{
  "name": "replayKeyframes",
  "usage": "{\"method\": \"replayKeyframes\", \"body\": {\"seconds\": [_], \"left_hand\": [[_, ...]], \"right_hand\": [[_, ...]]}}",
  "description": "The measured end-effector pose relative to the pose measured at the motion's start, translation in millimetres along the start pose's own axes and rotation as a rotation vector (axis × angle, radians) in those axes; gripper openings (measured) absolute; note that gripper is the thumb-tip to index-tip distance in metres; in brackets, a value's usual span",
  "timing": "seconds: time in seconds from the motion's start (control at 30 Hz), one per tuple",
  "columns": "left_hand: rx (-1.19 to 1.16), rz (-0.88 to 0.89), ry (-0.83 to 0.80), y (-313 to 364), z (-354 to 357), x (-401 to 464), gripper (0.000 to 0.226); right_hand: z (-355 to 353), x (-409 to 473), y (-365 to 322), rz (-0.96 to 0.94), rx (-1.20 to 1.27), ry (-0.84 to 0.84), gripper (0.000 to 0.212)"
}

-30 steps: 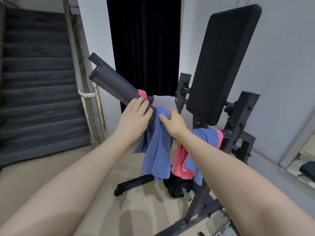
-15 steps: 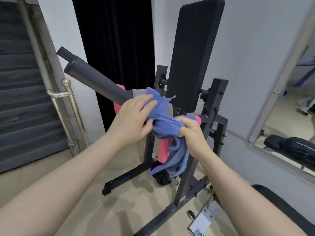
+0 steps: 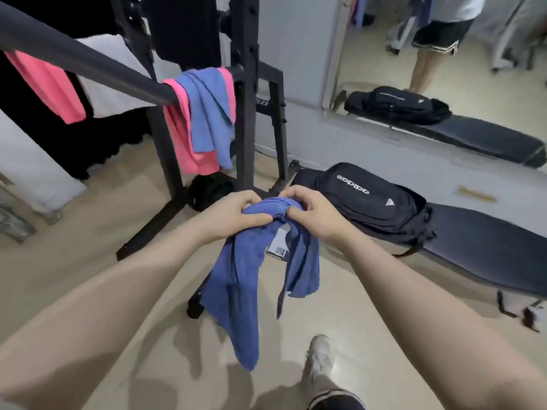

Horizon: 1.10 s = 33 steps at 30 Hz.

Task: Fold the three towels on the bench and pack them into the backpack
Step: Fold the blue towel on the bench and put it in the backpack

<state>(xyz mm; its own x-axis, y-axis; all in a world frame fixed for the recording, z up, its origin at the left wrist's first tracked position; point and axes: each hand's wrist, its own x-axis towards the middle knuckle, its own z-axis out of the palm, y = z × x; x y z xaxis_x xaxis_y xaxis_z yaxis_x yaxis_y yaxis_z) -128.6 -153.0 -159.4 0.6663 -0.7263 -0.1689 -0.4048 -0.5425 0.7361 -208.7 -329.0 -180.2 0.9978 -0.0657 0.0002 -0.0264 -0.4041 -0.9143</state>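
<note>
A blue towel (image 3: 245,279) hangs crumpled between both hands above the floor. My left hand (image 3: 233,216) and my right hand (image 3: 313,213) pinch its top edge side by side. A second blue towel (image 3: 207,108) lies over a pink towel (image 3: 185,137) on the black padded bar (image 3: 88,62). Another pink towel (image 3: 44,84) and a white towel (image 3: 109,84) hang further left on that bar. The black backpack (image 3: 370,202) lies on the flat bench (image 3: 485,261) to the right of my hands.
The black rack frame (image 3: 247,113) stands just beyond my hands, its floor foot (image 3: 154,229) reaching left. A wall mirror (image 3: 444,54) at the right reflects the bench, backpack and a person's legs. My shoe (image 3: 319,359) is on the beige floor below.
I have pulled the blue towel off the bar and brought it down and toward me. My view has turned right and down, bringing the bench and backpack into sight.
</note>
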Motion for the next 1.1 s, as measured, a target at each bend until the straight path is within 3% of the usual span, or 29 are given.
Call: {"method": "replayKeyframes", "body": {"seconds": [0.13,0.3,0.43,0.57,0.7,0.87,1.0,1.1], "left_hand": [[-0.063,0.078,-0.071,51.0,52.7,41.6,0.017],[-0.139,0.104,-0.208,119.9,141.2,121.1,0.029],[-0.083,0.079,-0.323,170.0,220.8,198.4,0.017],[0.101,0.033,-0.407,222.5,295.5,279.7,0.03],[0.211,0.087,-0.4,269.7,362.2,343.9,0.029],[0.103,0.261,-0.205,319.6,434.3,398.7,0.034],[0.107,0.243,-0.327,324.8,479.8,449.7,0.035],[0.316,0.214,-0.516,320.9,513.0,491.3,0.027]], "right_hand": [[-64.8,-39.0,47.1,0.045,-0.136,0.151,0.024],[-168.4,-80.2,115.9,0.164,-0.145,0.365,0.012],[-266.4,-114.5,174.9,0.304,-0.132,0.424,0.005],[-372.1,-146.6,230.9,0.441,-0.159,0.466,0.007],[-450.5,-170.1,286.8,0.513,-0.264,0.509,0.008],[-516.0,-187.8,348.9,0.611,-0.457,0.592,0.019],[-561.0,-191.3,391.2,0.726,-0.505,0.542,0.02],[-583.2,-192.5,432.1,0.78,-0.556,0.401,0.006]]}}
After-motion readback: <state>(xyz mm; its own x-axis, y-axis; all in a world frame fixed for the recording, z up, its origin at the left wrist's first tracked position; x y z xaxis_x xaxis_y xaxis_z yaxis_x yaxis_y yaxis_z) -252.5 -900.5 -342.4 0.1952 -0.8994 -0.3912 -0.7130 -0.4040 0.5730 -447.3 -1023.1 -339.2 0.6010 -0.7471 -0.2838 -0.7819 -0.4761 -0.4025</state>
